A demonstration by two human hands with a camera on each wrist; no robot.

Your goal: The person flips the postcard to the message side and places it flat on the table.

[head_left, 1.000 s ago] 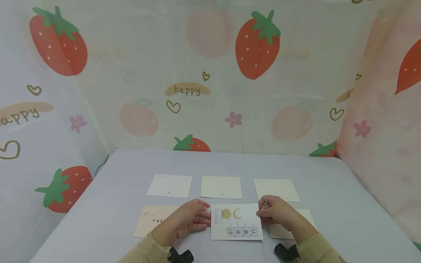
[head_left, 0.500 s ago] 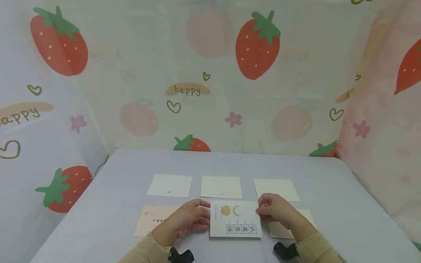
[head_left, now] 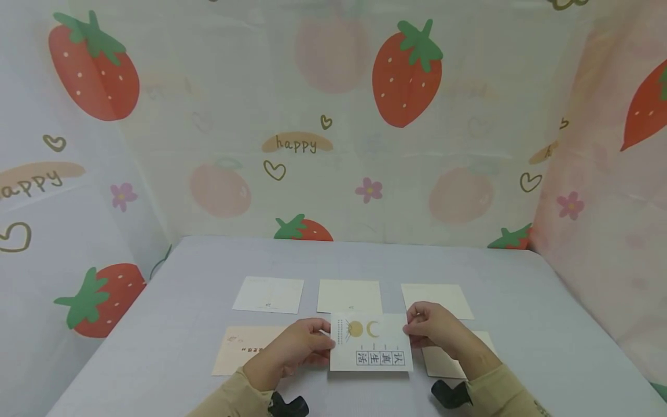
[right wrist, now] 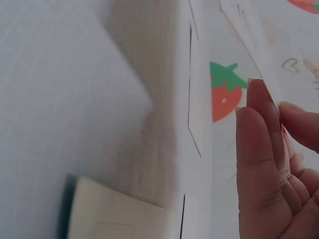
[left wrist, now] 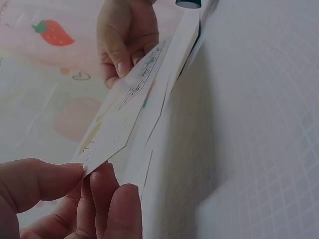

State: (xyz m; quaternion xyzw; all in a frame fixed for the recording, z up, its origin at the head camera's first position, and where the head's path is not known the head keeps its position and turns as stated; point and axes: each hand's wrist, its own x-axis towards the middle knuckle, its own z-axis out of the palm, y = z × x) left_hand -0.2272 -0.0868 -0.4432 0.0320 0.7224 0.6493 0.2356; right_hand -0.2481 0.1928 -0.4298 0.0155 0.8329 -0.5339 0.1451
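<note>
A white postcard (head_left: 371, 343) printed with a gold sun, a crescent moon and boxed characters is held up off the table between both hands. At its left edge my left hand (head_left: 298, 350) pinches it between thumb and fingers; the left wrist view shows the thumb on the corner of the postcard (left wrist: 117, 124). My right hand (head_left: 440, 330) pinches the opposite edge, with the thumb (right wrist: 299, 122) on one face and fingers on the other. A peach card (head_left: 234, 350) lies partly hidden under my left hand, and a cream card (head_left: 440, 368) lies partly behind my right.
Three pale cards lie in a far row: a white card (head_left: 268, 295) at left, a cream card (head_left: 349, 295) in the middle, another cream card (head_left: 443, 294) at right. Strawberry-print cloth (head_left: 323, 69) walls off the white table (head_left: 130, 347) at the back and sides.
The postcard has risen off the table and moved slightly away from me. My left fingers, earlier loose beside its left edge, now pinch it. My right hand has moved up with it.
</note>
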